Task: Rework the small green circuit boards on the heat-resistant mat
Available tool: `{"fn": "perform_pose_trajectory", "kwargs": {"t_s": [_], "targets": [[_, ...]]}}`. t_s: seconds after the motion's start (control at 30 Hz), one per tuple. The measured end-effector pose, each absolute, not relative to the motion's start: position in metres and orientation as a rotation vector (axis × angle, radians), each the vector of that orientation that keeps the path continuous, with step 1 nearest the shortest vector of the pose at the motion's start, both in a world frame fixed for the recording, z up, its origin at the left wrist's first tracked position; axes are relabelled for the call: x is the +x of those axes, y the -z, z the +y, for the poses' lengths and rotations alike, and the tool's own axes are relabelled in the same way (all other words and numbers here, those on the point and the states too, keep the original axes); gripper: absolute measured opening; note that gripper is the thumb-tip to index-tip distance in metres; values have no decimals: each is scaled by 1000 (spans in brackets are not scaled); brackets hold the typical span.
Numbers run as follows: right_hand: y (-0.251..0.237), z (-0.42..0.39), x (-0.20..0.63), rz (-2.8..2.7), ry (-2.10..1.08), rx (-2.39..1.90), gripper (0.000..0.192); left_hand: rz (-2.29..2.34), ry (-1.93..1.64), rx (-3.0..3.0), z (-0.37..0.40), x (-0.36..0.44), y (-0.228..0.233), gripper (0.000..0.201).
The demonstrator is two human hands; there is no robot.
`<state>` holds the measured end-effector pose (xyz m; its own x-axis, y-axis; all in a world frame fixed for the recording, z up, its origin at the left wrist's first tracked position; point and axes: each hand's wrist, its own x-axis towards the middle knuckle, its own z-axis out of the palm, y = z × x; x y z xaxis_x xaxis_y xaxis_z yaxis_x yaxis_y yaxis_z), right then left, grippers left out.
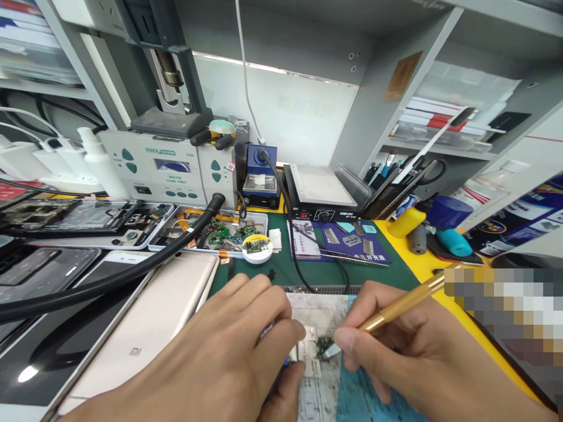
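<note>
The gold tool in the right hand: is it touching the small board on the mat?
Cannot tell. In the head view the right hand grips the gold tool, but its fingers hide the tip near the small board.

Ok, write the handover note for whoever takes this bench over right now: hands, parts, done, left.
Left hand: pinching a small circuit board down on the work mat, fingers at its left edge.
Right hand: gripping a gold-handled tool like a pen, tip at the board's right side.
Nearby: gold phone back lies face down left of the hands; parts tray and a round tin behind; hot plate further back.
Done: board is out of the phone and laid on the mat.
Left: work at the tool tip looks under way; what exactly is being lifted or scraped is too small to tell.
</note>
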<state>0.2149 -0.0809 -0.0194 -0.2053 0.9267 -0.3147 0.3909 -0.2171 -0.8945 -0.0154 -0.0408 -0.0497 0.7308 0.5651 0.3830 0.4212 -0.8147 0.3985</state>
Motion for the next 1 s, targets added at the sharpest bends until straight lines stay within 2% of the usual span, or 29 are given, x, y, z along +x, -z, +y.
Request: {"fn": "perform_pose_trajectory", "kwargs": {"t_s": [1.0], "targets": [[19,-79,213,-1552,-1398,-1602,39,757,-720,2663,-41,-15,51,12]]}}
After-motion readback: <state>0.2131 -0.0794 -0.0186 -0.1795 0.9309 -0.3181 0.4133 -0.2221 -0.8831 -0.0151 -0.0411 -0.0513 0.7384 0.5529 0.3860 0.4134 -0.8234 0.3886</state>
